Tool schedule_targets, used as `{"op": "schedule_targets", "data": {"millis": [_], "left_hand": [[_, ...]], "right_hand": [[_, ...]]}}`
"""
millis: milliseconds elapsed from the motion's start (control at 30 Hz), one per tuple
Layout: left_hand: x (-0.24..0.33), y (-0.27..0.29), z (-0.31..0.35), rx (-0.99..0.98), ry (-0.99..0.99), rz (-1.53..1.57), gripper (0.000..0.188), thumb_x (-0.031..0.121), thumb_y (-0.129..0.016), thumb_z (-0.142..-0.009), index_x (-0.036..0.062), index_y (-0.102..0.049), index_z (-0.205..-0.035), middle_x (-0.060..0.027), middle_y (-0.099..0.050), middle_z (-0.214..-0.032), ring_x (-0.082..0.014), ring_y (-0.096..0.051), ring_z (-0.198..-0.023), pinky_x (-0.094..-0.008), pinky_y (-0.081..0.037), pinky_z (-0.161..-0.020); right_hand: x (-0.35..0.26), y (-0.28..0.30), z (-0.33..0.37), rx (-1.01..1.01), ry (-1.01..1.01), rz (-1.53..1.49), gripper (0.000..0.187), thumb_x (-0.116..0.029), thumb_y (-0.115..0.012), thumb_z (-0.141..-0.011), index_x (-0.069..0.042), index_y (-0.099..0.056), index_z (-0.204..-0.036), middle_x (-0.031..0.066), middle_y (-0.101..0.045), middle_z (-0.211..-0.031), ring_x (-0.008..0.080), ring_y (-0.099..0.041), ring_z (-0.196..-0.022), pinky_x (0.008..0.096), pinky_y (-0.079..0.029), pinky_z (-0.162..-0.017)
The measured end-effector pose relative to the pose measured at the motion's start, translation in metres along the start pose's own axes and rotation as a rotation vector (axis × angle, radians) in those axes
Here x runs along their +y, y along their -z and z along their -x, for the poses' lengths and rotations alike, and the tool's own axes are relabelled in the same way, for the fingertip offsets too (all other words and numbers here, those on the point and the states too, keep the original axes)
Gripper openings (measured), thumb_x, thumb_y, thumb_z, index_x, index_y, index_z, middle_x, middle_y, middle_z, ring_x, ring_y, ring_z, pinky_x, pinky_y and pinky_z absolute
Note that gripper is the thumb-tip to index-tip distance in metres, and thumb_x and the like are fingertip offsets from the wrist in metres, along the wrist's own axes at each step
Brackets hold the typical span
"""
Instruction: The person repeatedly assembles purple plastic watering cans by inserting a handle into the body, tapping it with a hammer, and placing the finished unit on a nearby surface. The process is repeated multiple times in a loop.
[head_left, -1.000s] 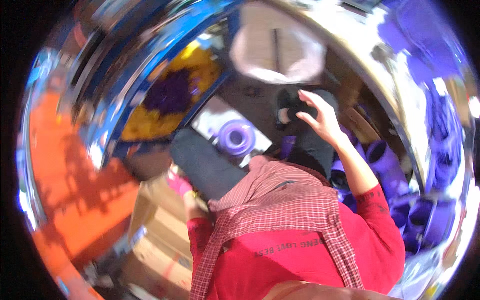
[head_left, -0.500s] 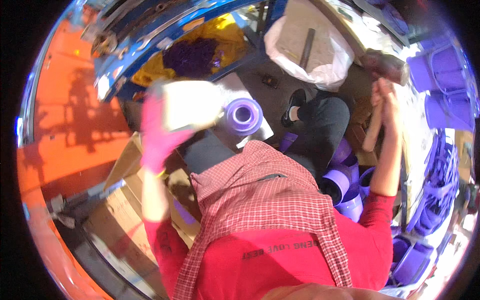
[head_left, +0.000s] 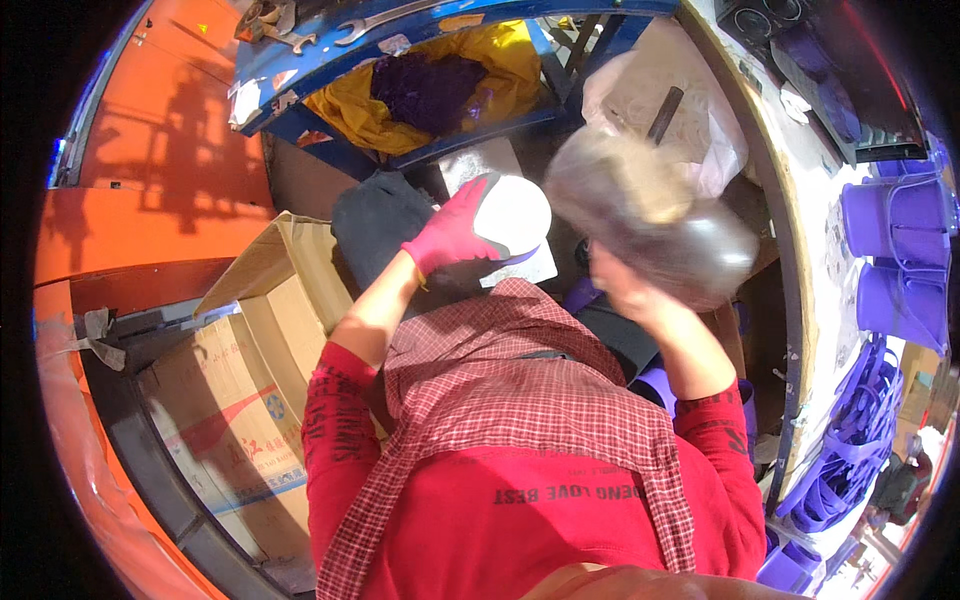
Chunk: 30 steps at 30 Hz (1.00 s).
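Observation:
My left hand, in a pink and grey glove, is closed round a white round block. Just below that block shows the edge of a purple round part; the rest of it is hidden, and whether the two touch I cannot tell. My bare right hand grips a mallet with a big dark head, smeared by motion, to the right of the block. A pale metal plate lies beneath, partly covered by the glove and block.
Ahead stands a blue bench with wrenches on it and a yellow bag of purple scraps under it. A white sack holds a dark rod. Cardboard boxes lie left; purple containers are stacked right.
My left hand has brought the white block rightward over the purple part, which was in plain sight. My right hand has swung the mallet in from the far right toward the block.

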<state>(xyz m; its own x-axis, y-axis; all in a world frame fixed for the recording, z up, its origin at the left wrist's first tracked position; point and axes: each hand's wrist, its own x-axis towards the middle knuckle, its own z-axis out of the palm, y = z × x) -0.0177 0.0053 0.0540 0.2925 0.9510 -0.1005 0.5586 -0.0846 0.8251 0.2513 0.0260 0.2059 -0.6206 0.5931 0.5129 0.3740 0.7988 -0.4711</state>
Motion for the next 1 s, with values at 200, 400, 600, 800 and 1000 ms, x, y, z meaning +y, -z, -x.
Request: {"op": "schedule_targets", "data": {"millis": [200, 400, 600, 800, 1000], "left_hand": [[0.008, -0.004, 0.000, -0.087, 0.086, -0.179, 0.113, 0.045, -0.087, -0.060, -0.0021, -0.031, -0.147, -0.0240, -0.041, -0.147, -0.0368, -0.040, -0.136, -0.0410, -0.036, -0.113], [0.017, -0.007, -0.005, 0.046, -0.242, -0.177, 0.106, 0.036, -0.091, -0.057, 0.0058, -0.040, -0.145, -0.0187, -0.055, -0.135, -0.0343, -0.054, -0.124, -0.0412, -0.042, -0.107], [0.046, -0.001, -0.007, -0.071, 0.087, -0.817, 0.121, 0.054, -0.085, -0.055, 0.0056, -0.030, -0.152, -0.0219, -0.030, -0.156, -0.0428, -0.025, -0.145, -0.0564, -0.026, -0.115], [0.108, -0.024, -0.037, -0.124, -0.269, -0.801, 0.098, 0.046, -0.083, -0.057, 0.0142, -0.047, -0.142, -0.0178, -0.041, -0.147, -0.0427, -0.043, -0.128, -0.0547, -0.041, -0.100], [0.086, 0.080, 0.030, 0.360, -0.242, -0.425, 0.099, 0.030, -0.084, -0.068, 0.0023, -0.035, -0.150, -0.0208, -0.037, -0.152, -0.0348, -0.036, -0.140, -0.0447, -0.026, -0.117]], "right_hand": [[0.017, -0.063, 0.022, -0.276, -0.378, -0.022, 0.025, -0.015, -0.063, -0.087, 0.002, -0.062, -0.106, 0.0272, -0.066, -0.089, 0.0443, -0.065, -0.083, 0.0487, -0.053, -0.074], [0.024, -0.079, 0.051, -0.284, -0.432, 0.026, 0.031, -0.019, -0.062, -0.088, 0.007, -0.059, -0.104, 0.0274, -0.064, -0.077, 0.0452, -0.065, -0.072, 0.0505, -0.052, -0.066], [0.041, -0.051, 0.062, -0.343, -0.606, 0.047, 0.043, -0.025, -0.064, -0.089, 0.004, -0.045, -0.113, 0.0276, -0.066, -0.075, 0.0450, -0.066, -0.071, 0.0524, -0.054, -0.065], [0.053, 0.170, 0.087, 0.345, -0.623, 0.714, 0.033, -0.027, -0.065, -0.093, -0.002, -0.064, -0.115, 0.0241, -0.068, -0.099, 0.0409, -0.066, -0.093, 0.0438, -0.053, -0.080], [0.052, 0.270, 0.130, 0.053, -1.098, 1.371, 0.030, -0.027, -0.057, -0.091, -0.009, -0.061, -0.115, 0.0231, -0.067, -0.087, 0.0373, -0.067, -0.077, 0.0478, -0.051, -0.067]]}}
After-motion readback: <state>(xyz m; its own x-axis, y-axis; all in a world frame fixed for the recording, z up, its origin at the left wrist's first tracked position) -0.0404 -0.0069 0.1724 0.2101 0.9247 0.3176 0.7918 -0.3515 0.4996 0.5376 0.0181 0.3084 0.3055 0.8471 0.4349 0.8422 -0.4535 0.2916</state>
